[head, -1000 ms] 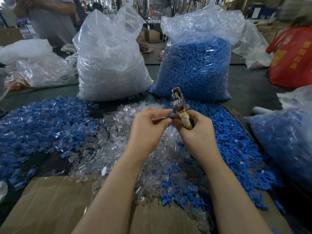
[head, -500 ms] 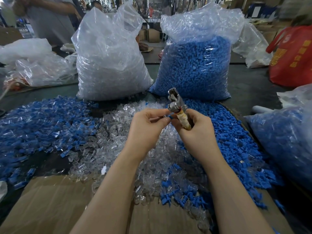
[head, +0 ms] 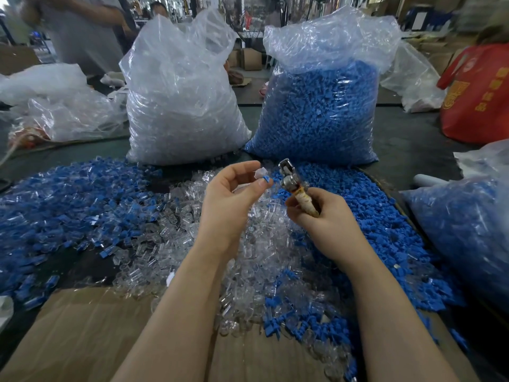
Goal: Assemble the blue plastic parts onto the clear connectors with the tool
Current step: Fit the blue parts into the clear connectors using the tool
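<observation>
In the head view, the two hands have moved apart since a moment ago, when they were pressed together at the tool. The left hand (head: 234, 194) has pulled away to the left and now holds up a small piece (head: 262, 175) between the thumb and a fingertip; the other fingers are loosely curved and hold nothing. The right hand (head: 327, 216) keeps its fingers curled round the wrapped handle of the tool (head: 292, 186), whose metal head points up and away from the person. The piece is close to the tool head but does not touch it.

This probably means that one pressing is finished and the joined piece has been taken out of the tool. If so, the next steps are likely to drop it and pick up new parts.

The piece looks like a clear connector with a blue part at its lower end. It is small and a little blurred, so it cannot be told if the blue part is fully seated.

Below the hands lies a heap of loose clear connectors (head: 170, 232), with loose blue parts (head: 385, 230) to the right. On the left is a mixed blue-and-clear pile (head: 63, 197), maybe finished pieces.
</observation>
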`<state>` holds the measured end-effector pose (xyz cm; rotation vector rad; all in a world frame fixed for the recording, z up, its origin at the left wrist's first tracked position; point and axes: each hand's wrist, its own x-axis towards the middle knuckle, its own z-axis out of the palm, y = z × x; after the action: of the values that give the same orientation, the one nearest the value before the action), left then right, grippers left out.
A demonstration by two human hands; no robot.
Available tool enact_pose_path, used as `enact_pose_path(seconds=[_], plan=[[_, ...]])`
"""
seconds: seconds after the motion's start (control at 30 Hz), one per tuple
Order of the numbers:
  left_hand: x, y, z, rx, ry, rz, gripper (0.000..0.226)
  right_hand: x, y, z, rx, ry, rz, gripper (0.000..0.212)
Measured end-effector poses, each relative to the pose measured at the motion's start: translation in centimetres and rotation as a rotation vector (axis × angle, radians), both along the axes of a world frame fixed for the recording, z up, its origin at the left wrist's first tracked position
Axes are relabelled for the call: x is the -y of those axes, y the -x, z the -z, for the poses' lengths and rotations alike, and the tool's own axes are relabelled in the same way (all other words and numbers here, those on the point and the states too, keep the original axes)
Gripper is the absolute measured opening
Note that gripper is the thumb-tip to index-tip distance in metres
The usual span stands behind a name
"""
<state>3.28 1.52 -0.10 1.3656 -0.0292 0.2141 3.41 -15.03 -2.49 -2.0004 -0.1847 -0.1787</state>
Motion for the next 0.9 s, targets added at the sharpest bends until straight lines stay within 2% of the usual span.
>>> enact_pose_path(seconds=[0.1,0.23,0.33,0.7,0.9], plan=[[-0.1,0.0,0.0,0.008,-0.045,-0.012,0.023,-0.3,0.1,-0.1,0.045,0.002,0.014,0.005],[0.2,0.1,0.3,0.022,-0.202,-0.006,0.018,-1.3,0.4,-0.6,0.161,-0.079,0.048,0.008],[0.5,0.2,0.4,0.031,-0.249,-0.008,0.016,-1.6,0.5,-0.6,0.196,-0.035,0.035,0.009],[0.4,0.3,0.0,-0.004,-0.305,-0.018,0.011,-1.5,0.6,-0.6,0.265,0.084,0.088,0.008],[0.1,0.2,0.2,-0.006,-0.217,-0.014,0.016,-1.2,0.5,-0.6,0.165,-0.034,0.043,0.006]])
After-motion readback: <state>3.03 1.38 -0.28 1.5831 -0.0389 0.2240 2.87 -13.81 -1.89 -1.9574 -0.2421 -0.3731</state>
